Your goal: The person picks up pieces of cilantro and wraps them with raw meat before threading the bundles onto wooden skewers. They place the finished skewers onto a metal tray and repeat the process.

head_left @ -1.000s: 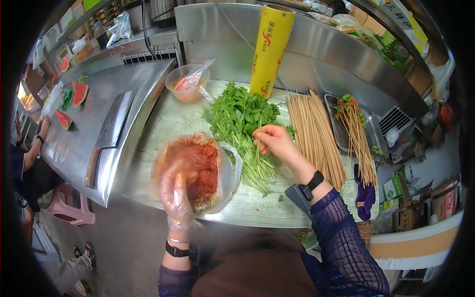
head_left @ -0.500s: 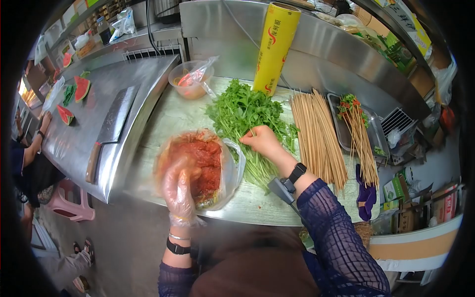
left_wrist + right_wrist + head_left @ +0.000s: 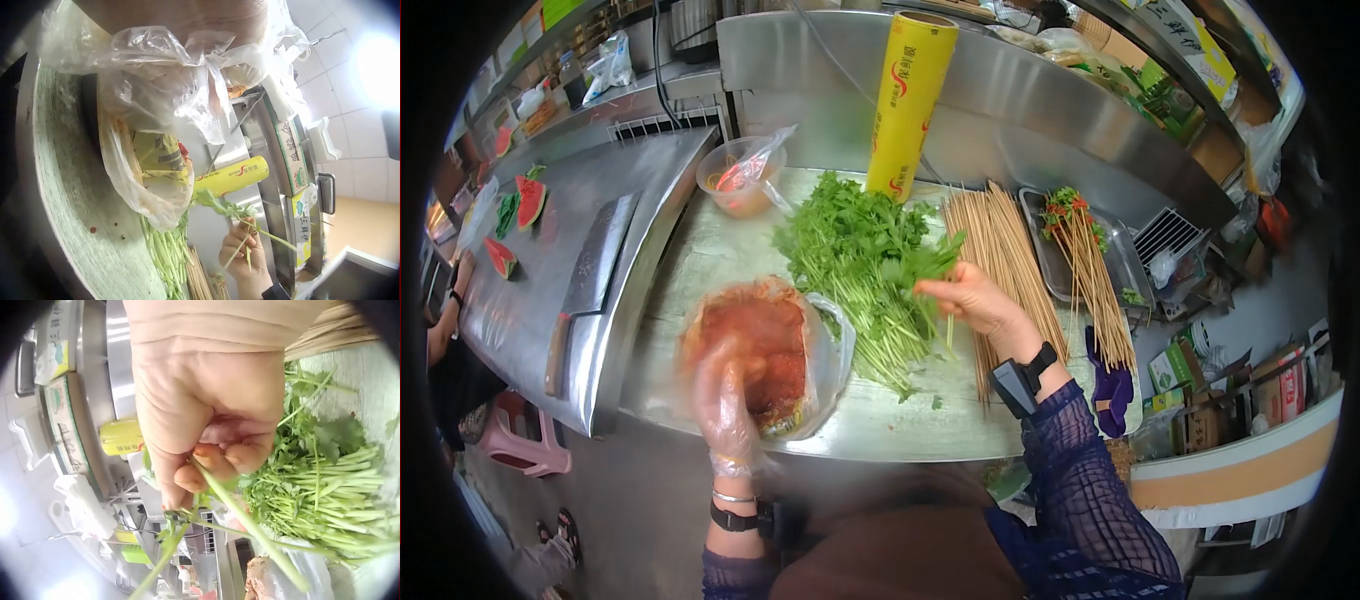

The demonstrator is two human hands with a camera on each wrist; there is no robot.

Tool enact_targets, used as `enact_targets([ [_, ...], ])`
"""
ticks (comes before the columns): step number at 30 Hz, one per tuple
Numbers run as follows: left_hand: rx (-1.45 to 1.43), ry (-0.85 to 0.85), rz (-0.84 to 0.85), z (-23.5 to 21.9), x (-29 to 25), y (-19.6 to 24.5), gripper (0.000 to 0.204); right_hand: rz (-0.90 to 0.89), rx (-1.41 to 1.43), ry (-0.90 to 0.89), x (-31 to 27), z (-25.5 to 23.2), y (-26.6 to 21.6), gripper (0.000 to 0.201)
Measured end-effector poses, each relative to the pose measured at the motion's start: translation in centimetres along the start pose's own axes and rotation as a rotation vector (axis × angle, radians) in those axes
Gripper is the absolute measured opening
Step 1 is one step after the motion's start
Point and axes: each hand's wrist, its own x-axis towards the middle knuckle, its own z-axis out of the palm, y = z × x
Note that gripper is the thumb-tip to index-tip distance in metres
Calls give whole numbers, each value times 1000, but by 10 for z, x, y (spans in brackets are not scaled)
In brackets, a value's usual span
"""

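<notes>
gleaming steel

a light (image 3: 378, 69) is glaring by white ceiling tiles (image 3: 340, 103). a steel panel (image 3: 805, 100) is rising behind a pale green table (image 3: 900, 435), and a steel counter (image 3: 540, 285) is standing to the left. a pink stool (image 3: 522, 448) is resting on the grey floor (image 3: 635, 510).

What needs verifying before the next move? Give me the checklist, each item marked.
1. Right hand holding stalks: ok, in its fingers.
2. Left hand gloved: ok, clear plastic.
3. Right hand gloved: not ok if both should be, it is bare.
4. Left fingers gripping the red mix: cannot tell, blurred.
5. Knife away from both hands: ok, on the steel counter.
6. Roll upright: ok.
</notes>
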Motion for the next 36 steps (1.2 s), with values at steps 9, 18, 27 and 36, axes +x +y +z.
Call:
enact_targets([
  [9, 69, -1, 3, 5, -2, 7, 23, 83, 108, 30, -17, -15, 29, 17],
  [18, -4, -28, 11, 0, 0, -5, 25, -28, 117, 77, -53, -21, 19, 18],
  [27, -81, -67, -51, -4, -2, -8, 27, 48, 275, 25, -101, -37, 26, 18],
  [36, -96, -68, -40, -8, 1, -25, 29, 228, -40, 87, -261, -76, 52, 22],
])
